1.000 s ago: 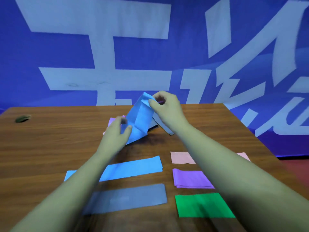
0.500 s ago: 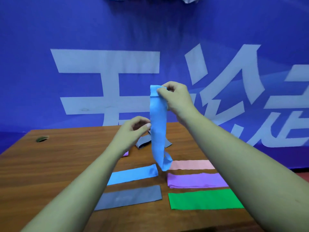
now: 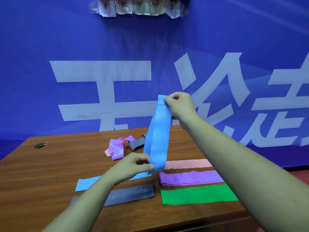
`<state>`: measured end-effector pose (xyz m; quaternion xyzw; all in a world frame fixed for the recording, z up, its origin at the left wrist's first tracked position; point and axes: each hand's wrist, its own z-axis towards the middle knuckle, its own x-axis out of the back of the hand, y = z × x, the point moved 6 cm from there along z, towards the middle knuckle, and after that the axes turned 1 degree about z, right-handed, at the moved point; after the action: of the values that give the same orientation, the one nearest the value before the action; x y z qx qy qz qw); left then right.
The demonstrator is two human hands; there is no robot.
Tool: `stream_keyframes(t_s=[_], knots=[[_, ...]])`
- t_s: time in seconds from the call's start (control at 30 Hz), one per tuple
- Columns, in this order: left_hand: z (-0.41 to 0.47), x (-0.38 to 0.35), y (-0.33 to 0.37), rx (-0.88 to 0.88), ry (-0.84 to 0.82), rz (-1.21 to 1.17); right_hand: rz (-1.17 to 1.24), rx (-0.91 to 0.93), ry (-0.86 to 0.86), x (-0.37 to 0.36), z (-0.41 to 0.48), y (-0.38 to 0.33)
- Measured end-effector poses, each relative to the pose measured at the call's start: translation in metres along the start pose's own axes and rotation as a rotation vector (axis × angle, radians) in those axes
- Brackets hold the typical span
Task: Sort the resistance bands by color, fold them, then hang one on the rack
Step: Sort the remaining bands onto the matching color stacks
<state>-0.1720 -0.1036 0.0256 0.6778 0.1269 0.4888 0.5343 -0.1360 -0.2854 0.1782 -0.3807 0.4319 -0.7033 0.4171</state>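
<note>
A light blue resistance band (image 3: 158, 136) hangs stretched upright above the table. My right hand (image 3: 179, 106) pinches its top end and my left hand (image 3: 133, 166) pinches its bottom loop. Flat folded bands lie below on the wooden table (image 3: 50, 164): a blue one (image 3: 87, 183) and a grey one (image 3: 130, 195) on the left, pink (image 3: 187, 163), purple (image 3: 189, 178) and green (image 3: 197, 195) on the right. A loose tangle of pink bands (image 3: 117, 148) and a dark grey band (image 3: 136, 144) lie further back.
A blue banner (image 3: 83, 47) with large white characters hangs behind the table. Shiny packets (image 3: 138, 6) hang in a row at the top. A round cable hole (image 3: 40, 145) sits in the table's far left corner. The table's right edge drops to a red floor (image 3: 299, 174).
My right hand lifted the blue band off the pile and up. My left hand moved down and took hold of the band's bottom end. The view tilted upward.
</note>
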Motion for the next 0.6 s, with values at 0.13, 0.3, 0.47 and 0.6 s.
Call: stream_keyframes(t_s=[0.13, 0.3, 0.47, 0.6], knots=[[-0.001, 0.031, 0.034, -0.085, 0.259, -0.354, -0.204, -0.058, -0.003, 0.002, -0.003, 0.03], [0.005, 0.069, 0.082, -0.125, 0.37, -0.545, -0.075, -0.38, -0.278, -0.014, -0.029, 0.065], [0.014, 0.087, 0.111, -0.166, 0.391, -0.561, -0.052, -0.296, -0.385, -0.022, -0.039, 0.055], [0.016, 0.097, 0.121, -0.165, 0.455, -0.571, 0.211, -0.231, -0.526, -0.033, -0.053, 0.03]])
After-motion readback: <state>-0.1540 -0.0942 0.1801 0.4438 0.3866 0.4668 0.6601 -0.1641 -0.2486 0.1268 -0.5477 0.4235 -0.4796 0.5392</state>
